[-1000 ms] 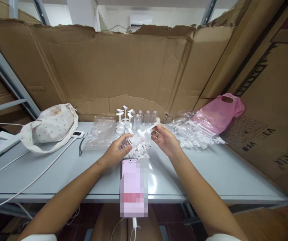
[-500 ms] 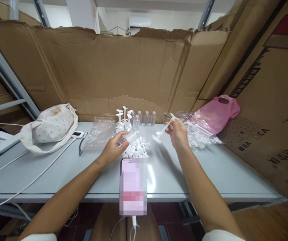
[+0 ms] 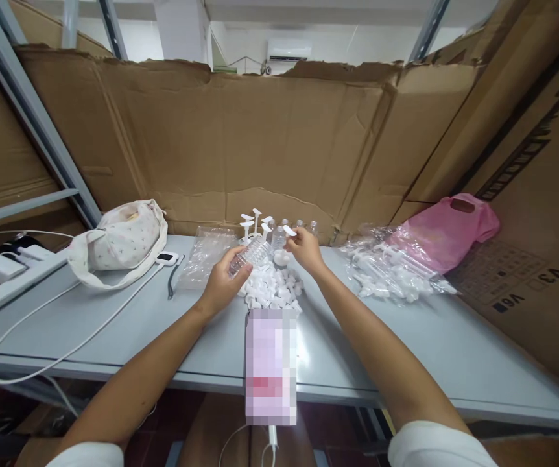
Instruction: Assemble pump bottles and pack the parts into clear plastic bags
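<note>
My left hand (image 3: 224,280) is closed around a clear ribbed plastic bottle (image 3: 255,251), tilted with its upper end toward the right. My right hand (image 3: 307,250) pinches a white pump head (image 3: 289,231) between thumb and fingers; its stem and round lower part hang down beside the bottle. Below both hands lies a heap of small white plastic pieces (image 3: 274,288). Just behind the held bottle stand several white pumps (image 3: 257,219), upright with nozzles on top. Clear bottles (image 3: 313,227) stand in a row at the back, partly hidden by my right hand.
A clear plastic bag of white parts (image 3: 391,275) and a pink bag (image 3: 447,230) lie at right. At left are a flat clear bag (image 3: 206,259), a cloth bag (image 3: 126,240) and a power strip (image 3: 17,282). A blurred phone (image 3: 270,363) overhangs the table's front edge.
My right hand has moved left with the white pump head, from beside the bag of parts to close by the bottle. My left hand still holds the bottle. The view has shifted slightly.
</note>
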Tool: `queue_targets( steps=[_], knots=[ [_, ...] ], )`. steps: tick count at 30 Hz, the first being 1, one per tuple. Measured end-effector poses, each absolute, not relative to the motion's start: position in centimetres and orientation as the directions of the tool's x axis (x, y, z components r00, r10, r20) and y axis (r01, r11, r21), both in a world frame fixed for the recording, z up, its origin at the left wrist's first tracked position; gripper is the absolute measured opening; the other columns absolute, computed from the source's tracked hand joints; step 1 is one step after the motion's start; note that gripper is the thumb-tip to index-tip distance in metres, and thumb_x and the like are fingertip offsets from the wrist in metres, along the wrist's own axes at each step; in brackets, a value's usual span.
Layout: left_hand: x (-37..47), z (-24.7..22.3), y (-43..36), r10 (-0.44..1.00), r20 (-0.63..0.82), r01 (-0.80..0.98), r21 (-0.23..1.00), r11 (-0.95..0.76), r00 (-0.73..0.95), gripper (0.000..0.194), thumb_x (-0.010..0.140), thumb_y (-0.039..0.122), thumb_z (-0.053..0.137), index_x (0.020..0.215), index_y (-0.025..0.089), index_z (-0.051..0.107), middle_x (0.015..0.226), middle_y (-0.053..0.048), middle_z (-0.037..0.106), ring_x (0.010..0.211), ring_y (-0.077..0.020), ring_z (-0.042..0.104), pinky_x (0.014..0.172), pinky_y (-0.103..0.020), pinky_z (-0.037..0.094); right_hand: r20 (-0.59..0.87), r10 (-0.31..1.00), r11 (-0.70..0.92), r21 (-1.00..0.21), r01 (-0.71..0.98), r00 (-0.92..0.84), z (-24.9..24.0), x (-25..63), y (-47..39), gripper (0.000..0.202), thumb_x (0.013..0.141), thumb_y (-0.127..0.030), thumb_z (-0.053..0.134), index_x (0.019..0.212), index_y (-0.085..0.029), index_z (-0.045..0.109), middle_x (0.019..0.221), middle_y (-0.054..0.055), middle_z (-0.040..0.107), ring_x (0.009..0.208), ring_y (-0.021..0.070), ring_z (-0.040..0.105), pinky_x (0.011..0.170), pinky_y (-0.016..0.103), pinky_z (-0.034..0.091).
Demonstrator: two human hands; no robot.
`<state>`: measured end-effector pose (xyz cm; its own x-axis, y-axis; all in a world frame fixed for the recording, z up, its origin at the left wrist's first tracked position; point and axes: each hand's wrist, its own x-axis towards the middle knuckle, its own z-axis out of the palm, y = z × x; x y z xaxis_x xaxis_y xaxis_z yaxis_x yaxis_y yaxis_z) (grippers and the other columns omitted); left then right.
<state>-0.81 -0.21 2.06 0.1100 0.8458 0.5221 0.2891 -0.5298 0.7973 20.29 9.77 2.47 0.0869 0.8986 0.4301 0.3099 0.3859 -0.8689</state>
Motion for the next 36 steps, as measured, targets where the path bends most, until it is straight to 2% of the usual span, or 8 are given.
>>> queue_targets(
  steps=[10,13,17,19,22,27,31,36],
  knots=[
    [-0.7,2.2,-0.4,0.858,0.5,0.304,0.805,-0.51,0.115,0.042,0.084,0.043,0.054,0.117,0.018,0.05,0.116,-0.008,0.06,0.109,-0.0231,0.056,0.092,-0.033,0.042,0.368,0.928,0.302,-0.839,0.452,0.064,1.9,18.3,10.8,0.011,0.078,-0.016,0.049,0.088,-0.017,0.053,0.083,0.005,0.065,0.061,0.0135,0.064,0.061,0.027,0.048],
    [-0.6,2.2,-0.5,0.881,0.456,0.297,0.831,-0.471,0.122,0.045,0.082,0.042,0.056,0.12,0.02,0.045,0.112,-0.007,0.061,0.1,-0.0207,0.059,0.086,-0.031,0.044,0.343,0.939,0.264,-0.784,0.562,0.037,2.6,19.1,10.3,0.003,0.074,-0.018,0.059,0.075,-0.018,0.057,0.073,0.005,0.065,0.071,0.0195,0.064,0.066,0.03,0.046],
    [-0.4,1.9,-0.4,0.916,0.4,0.361,0.852,-0.378,0.016,0.05,0.076,0.045,0.063,0.115,0.022,0.042,0.094,-0.003,0.061,0.082,-0.0172,0.059,0.076,-0.03,0.044,0.312,0.95,0.208,-0.663,0.719,0.013,4.5,19.9,7.4,0.023,0.07,-0.02,0.067,0.052,-0.02,0.053,0.057,0.007,0.059,0.079,0.029,0.062,0.069,0.035,0.04],
    [-0.4,1.8,-0.3,0.906,0.422,0.416,0.829,-0.373,-0.03,0.048,0.073,0.047,0.066,0.108,0.022,0.045,0.095,-0.003,0.059,0.085,-0.0177,0.057,0.076,-0.03,0.043,0.38,0.924,0.224,-0.453,0.863,-0.04,5.7,19.4,4.9,0.02,0.079,-0.029,0.061,0.061,-0.02,0.058,0.063,0.008,0.062,0.075,0.0279,0.062,0.064,0.034,0.038],
    [-0.4,2.0,-0.2,0.912,0.409,0.367,0.847,-0.386,0.017,0.043,0.075,0.05,0.063,0.104,0.021,0.051,0.104,-0.006,0.058,0.094,-0.0199,0.055,0.078,-0.029,0.042,0.509,0.847,0.332,-0.279,0.901,-0.154,7.3,17.8,0.8,0.018,0.084,-0.035,0.058,0.097,-0.023,0.062,0.089,0.007,0.068,0.076,0.0246,0.062,0.059,0.031,0.036],
    [-0.5,2.4,-0.3,0.936,0.328,0.158,0.925,-0.346,0.128,0.05,0.076,0.058,0.058,0.104,0.017,0.057,0.095,-0.006,0.061,0.078,-0.0164,0.055,0.069,-0.027,0.042,0.384,0.826,0.469,-0.063,0.881,-0.412,7.8,14.9,-3.0,0.036,0.082,-0.024,0.061,0.117,-0.024,0.054,0.111,0.009,0.062,0.085,0.0247,0.063,0.055,0.029,0.036],
    [-0.7,2.4,-0.4,0.918,0.345,0.008,0.936,-0.353,0.196,0.058,0.079,0.062,0.051,0.114,0.016,0.054,0.083,-0.004,0.06,0.063,-0.0122,0.049,0.063,-0.027,0.041,0.414,0.824,0.447,-0.058,0.893,-0.386,7.6,15.0,-2.9,0.033,0.082,-0.025,0.061,0.114,-0.022,0.055,0.107,0.01,0.064,0.082,0.0236,0.063,0.056,0.029,0.037],
    [-0.6,2.5,-0.6,0.915,0.345,-0.007,0.936,-0.351,0.208,0.047,0.086,0.053,0.047,0.115,0.017,0.052,0.088,-0.006,0.064,0.065,-0.012,0.05,0.067,-0.027,0.043,0.495,0.844,0.355,-0.224,0.908,-0.208,8.5,19.7,0.1,0.036,0.077,-0.037,0.065,0.106,-0.018,0.058,0.103,0.012,0.066,0.088,0.0285,0.062,0.065,0.033,0.041]
  ],
)
